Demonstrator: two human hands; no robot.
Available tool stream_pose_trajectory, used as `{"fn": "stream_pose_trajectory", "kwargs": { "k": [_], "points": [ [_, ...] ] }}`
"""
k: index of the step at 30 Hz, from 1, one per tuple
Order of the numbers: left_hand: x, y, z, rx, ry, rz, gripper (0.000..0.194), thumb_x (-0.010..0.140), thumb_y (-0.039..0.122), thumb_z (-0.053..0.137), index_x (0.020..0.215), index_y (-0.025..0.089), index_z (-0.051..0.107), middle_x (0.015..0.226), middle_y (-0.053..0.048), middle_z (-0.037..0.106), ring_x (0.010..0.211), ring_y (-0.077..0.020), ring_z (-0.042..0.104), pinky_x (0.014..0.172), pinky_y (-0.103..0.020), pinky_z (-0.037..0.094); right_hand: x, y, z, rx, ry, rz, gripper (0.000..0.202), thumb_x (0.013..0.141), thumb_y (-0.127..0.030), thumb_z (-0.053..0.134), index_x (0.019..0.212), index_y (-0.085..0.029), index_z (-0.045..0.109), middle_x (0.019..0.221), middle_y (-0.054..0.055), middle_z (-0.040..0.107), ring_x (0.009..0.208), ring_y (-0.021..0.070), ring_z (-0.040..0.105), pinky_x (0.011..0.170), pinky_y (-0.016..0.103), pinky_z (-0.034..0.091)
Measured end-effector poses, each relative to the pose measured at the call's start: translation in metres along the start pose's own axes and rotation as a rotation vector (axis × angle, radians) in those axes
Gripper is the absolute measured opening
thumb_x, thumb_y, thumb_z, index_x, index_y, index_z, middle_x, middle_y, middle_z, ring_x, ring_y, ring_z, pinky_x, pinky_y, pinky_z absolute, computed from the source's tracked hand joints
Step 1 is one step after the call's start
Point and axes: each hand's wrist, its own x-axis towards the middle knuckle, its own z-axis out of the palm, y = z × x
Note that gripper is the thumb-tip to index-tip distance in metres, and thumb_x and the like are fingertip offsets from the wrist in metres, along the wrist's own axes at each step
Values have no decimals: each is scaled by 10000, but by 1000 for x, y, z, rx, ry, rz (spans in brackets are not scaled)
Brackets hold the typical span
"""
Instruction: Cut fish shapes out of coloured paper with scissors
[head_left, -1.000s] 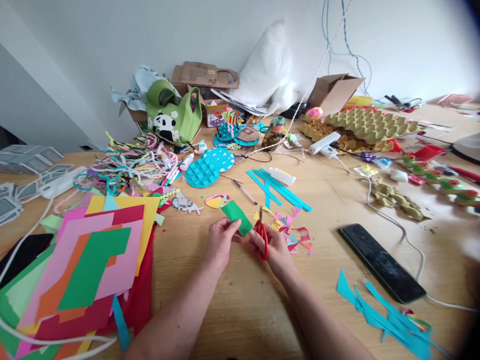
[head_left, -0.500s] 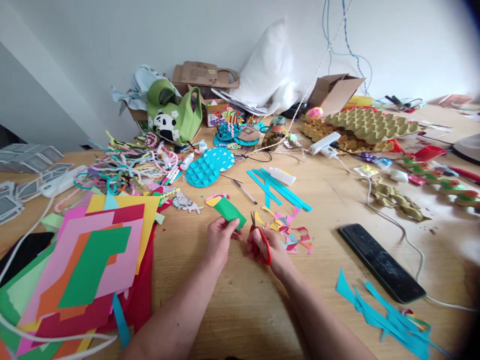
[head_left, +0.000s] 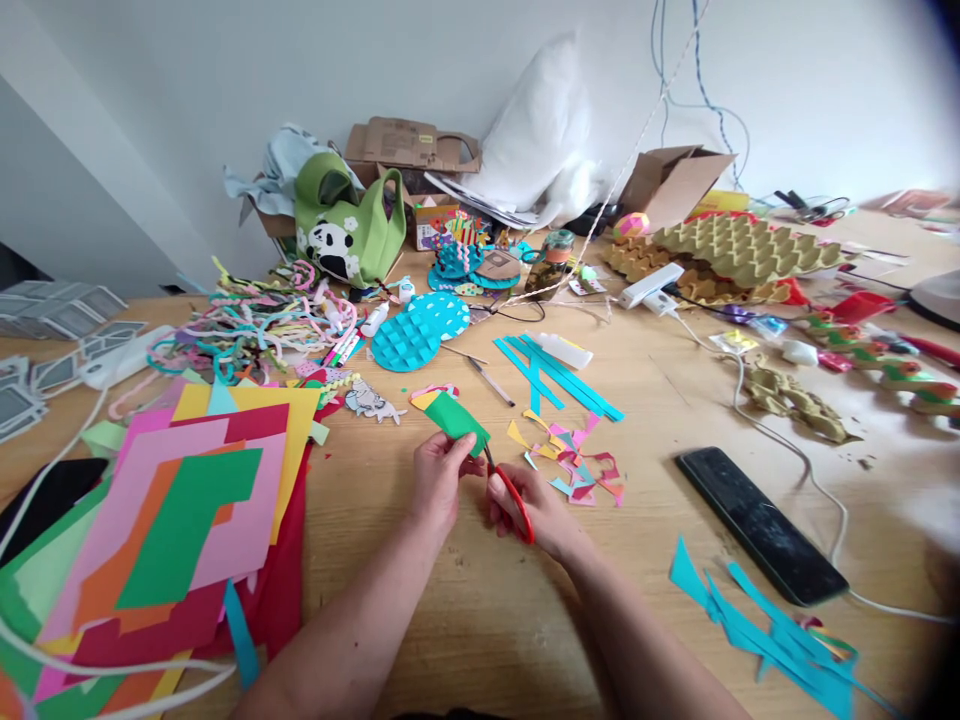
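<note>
My left hand (head_left: 439, 480) pinches a piece of green paper (head_left: 452, 416) between thumb and fingers above the table. Red-handled scissors (head_left: 516, 502) are in my right hand (head_left: 534, 508), with their blades at the right edge of the green paper. How far the blades are apart is hard to make out. Just beyond the paper lies a small yellow and pink paper piece (head_left: 424, 398). Colourful paper scraps (head_left: 581, 462) are scattered right of the scissors, and blue paper strips (head_left: 574, 380) lie behind them.
A stack of coloured paper (head_left: 259, 480) covers the left side. On the right are a black phone (head_left: 761, 525) and blue offcuts (head_left: 780, 635). Blue woven paper discs (head_left: 405, 343), pipe cleaners (head_left: 247, 325), a green panda bag (head_left: 352, 225) and egg cartons (head_left: 750, 245) stand farther back.
The scissors have moved left and turned, bringing their blades from beside the green paper to its right edge. My left hand has stayed nearly in place.
</note>
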Motion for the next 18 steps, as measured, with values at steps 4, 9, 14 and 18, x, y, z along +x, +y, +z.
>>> {"fn": "stream_pose_trajectory", "kwargs": {
  "k": [4,9,14,18],
  "points": [
    [-1,0,1,-1,-4,-22,364,505,379,862,651,130,641,555,-4,627,447,-109,560,470,-235,449,1,0,0,-13,10,0,607,735,-802,557,662,-204,478,525,-23,564,402,109,523,403,216,358],
    [-1,-1,0,1,-15,-26,362,514,381,862,654,127,646,546,-10,630,439,-109,557,461,-231,446,2,1,-1,10,12,8,562,710,-738,649,639,-205,481,501,-30,564,378,107,511,382,210,345],
    [0,-2,-1,34,-39,-26,331,573,396,828,650,132,643,554,-14,626,468,-114,565,461,-225,444,2,2,-2,42,7,15,559,720,-741,640,661,-204,495,494,-31,571,363,107,508,374,209,339],
    [-1,-4,-2,101,-73,-4,289,600,375,798,665,129,660,586,-24,643,493,-116,569,447,-217,444,2,2,-3,53,-9,6,610,715,-794,599,662,-196,489,505,-27,570,371,97,509,387,205,350]
  ]
}}
